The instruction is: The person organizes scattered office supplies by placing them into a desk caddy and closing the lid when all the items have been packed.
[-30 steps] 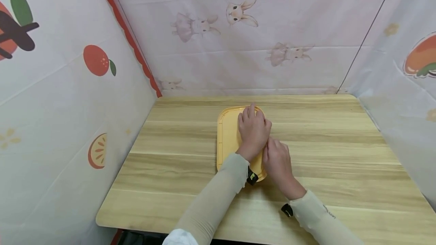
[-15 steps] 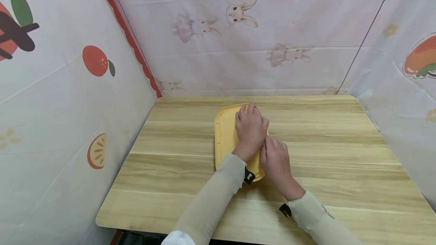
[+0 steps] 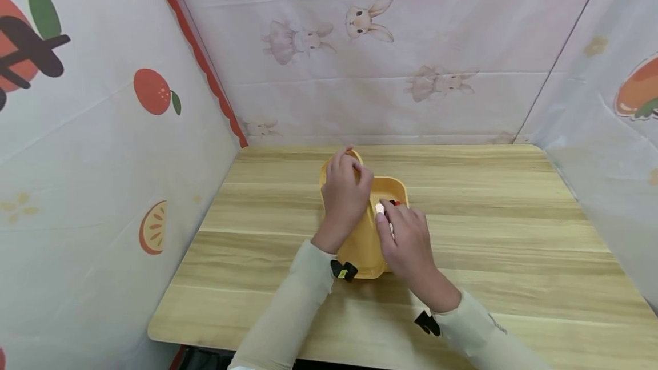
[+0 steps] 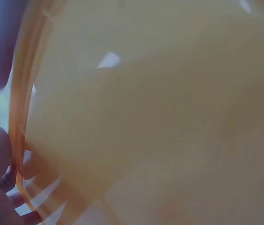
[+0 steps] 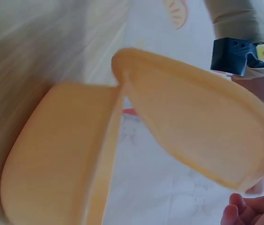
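Observation:
A yellow lidded box [image 3: 362,253] stands in the middle of the table, its lid swung up and leaning left. My left hand [image 3: 343,193] grips the far part of the raised lid [image 5: 207,122], fingers on one side and thumb on the other. In the left wrist view the lid's panel [image 4: 136,117] fills most of the picture. Over the right side of the box hovers my right hand [image 3: 409,241], thumb and fingers loosely bent and apart. Beside its fingertips, a white piece [image 3: 380,208] and a small red piece [image 3: 397,203] show inside; their kind is too small to tell.
The box rests on a wood-grain table [image 3: 514,244]. Printed cloth walls rise behind it and at both sides, the back one [image 3: 308,101] meeting the far table edge. A black wrist band [image 3: 343,270] sits on the left sleeve.
The lid was lying shut on the box and is now raised. My left hand has lifted it up and leftward. My right hand has moved slightly from the lid's edge to above the box opening.

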A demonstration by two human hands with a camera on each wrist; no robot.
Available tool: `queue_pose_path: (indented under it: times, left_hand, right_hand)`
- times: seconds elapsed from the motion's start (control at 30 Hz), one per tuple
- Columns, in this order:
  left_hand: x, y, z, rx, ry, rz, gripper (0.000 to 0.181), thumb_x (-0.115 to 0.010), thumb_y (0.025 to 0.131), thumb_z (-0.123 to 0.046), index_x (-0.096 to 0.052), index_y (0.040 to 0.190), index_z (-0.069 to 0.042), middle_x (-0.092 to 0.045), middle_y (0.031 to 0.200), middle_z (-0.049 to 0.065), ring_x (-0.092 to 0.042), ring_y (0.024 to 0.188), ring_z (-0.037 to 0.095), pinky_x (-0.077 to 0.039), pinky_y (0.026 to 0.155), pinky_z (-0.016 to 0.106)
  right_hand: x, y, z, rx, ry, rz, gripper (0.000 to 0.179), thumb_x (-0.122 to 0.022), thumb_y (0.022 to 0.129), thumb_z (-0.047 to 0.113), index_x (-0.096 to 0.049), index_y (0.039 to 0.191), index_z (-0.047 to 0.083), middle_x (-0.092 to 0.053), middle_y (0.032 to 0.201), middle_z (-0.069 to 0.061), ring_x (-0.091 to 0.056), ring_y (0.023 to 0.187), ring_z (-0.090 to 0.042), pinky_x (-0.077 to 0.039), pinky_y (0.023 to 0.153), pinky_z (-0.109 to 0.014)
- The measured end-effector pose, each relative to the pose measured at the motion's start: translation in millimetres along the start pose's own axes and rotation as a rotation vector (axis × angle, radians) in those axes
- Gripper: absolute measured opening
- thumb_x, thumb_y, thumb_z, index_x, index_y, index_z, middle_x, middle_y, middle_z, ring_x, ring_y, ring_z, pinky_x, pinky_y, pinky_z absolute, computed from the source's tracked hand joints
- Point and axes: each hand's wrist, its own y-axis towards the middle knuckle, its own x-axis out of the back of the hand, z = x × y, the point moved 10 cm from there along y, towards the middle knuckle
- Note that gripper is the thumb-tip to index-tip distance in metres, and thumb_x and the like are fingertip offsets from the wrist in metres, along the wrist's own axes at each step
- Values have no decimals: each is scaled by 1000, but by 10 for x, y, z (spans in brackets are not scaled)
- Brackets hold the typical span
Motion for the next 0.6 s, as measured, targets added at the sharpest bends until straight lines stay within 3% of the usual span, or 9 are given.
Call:
queue_pose_path:
  times: [0.1, 0.2, 0.33, 0.4, 0.6]
  left_hand:
    - [225, 49, 73, 62, -151, -9, 17, -46, 98, -26, -53, 91, -12, -50, 149, -2, -54, 125, 23, -53, 75, 44]
    - [437, 107, 136, 98, -381, -38, 17, -45, 99, -21, -52, 92, -6, -46, 151, 1, -50, 133, 25, -55, 94, 45]
    - [603, 148, 207, 100, -607, -86, 17, -45, 99, -15, -51, 89, -4, -46, 149, 7, -48, 137, 26, -52, 99, 39]
    - [604, 138, 258, 124, -692, -92, 15, -45, 99, -14, -51, 87, -6, -47, 149, 6, -50, 134, 23, -54, 92, 32]
    - [412, 33, 404, 256, -1044, -94, 10, -45, 96, -8, -51, 88, -7, -49, 148, 3, -61, 96, 17, -51, 65, 18]
  right_hand:
    - [36, 3, -10, -52, 56, 30, 37, -50, 106, 21, -65, 131, -3, -67, 97, -10, -61, 90, -27, -38, 96, -45]
    - [38, 4, -120, -127, 107, 71, 40, -46, 108, 24, -62, 136, 1, -68, 106, -11, -62, 99, -27, -41, 97, -47]
    - [-28, -35, -378, -259, 205, 149, 44, -42, 111, 31, -58, 142, 5, -65, 121, -12, -59, 110, -27, -46, 96, -50]
    - [-76, -64, -502, -314, 265, 184, 46, -41, 111, 33, -57, 143, 4, -62, 126, -14, -57, 113, -27, -47, 96, -50]
    - [-286, -184, -792, -484, 416, 309, 56, -37, 111, 42, -45, 152, 5, -49, 146, -18, -53, 125, -35, -44, 105, -54]
